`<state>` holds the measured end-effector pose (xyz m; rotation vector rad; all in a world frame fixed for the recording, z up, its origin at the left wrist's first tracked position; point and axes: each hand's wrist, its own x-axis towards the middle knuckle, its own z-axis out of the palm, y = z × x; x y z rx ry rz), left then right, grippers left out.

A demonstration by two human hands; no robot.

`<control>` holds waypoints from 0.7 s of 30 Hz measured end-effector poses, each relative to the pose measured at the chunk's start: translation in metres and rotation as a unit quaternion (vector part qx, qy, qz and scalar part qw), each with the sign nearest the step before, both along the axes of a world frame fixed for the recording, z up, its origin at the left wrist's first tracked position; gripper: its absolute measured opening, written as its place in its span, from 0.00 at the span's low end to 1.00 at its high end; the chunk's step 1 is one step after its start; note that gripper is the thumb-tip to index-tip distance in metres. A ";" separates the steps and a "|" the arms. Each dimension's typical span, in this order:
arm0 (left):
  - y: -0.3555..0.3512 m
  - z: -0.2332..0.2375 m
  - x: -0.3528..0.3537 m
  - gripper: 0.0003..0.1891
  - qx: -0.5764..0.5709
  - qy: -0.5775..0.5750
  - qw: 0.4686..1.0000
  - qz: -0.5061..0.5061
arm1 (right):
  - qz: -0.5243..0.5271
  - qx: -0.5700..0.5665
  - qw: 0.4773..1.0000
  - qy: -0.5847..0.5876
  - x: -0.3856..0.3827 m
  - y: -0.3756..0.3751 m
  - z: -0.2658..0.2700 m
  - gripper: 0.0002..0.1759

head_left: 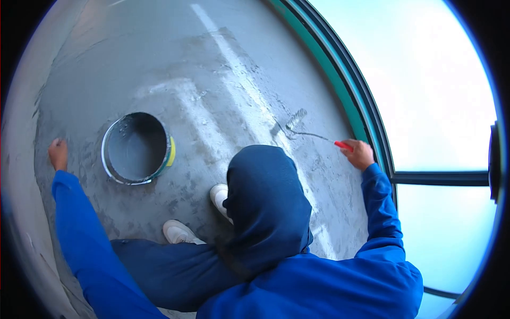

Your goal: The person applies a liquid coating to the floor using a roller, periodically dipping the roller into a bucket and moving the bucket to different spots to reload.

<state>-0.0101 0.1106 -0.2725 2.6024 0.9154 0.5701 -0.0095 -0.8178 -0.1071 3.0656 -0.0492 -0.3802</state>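
Observation:
My right hand (361, 155) grips the red handle of a small paint roller (296, 119). Its thin wire frame reaches left, and the grey-coated roller head is at the floor beside a pale streak. Off to the left, my left hand (58, 154) is closed in a loose fist near the wall, with nothing visible in it. Between that hand and my feet stands an open bucket (139, 148), smeared grey inside, with a yellow label patch on its right side. The bucket is within reach of my left hand but apart from it.
The grey floor (159, 48) is patchy, with whitish streaks running across it. A window (419, 95) with a dark frame and a green lower strip (319, 64) borders the right. A pale wall (21, 175) runs along the left. My white shoes (178, 232) are below the bucket.

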 end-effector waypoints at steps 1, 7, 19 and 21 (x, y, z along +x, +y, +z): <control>-0.007 0.005 -0.001 0.19 -0.004 0.012 1.000 0.006 | 0.047 0.022 0.998 -0.024 0.015 0.019 0.023 0.16; -0.032 0.027 -0.007 0.14 0.036 -0.023 0.999 0.028 | 0.238 0.131 0.959 -0.078 0.080 0.171 0.125 0.15; -0.069 0.077 -0.025 0.17 -0.117 -0.008 0.981 0.157 | 0.634 0.018 0.773 0.000 0.097 0.404 0.113 0.13; -0.069 0.079 -0.028 0.18 -0.084 -0.030 0.985 0.148 | 0.619 -0.027 0.785 0.020 0.086 0.429 0.090 0.09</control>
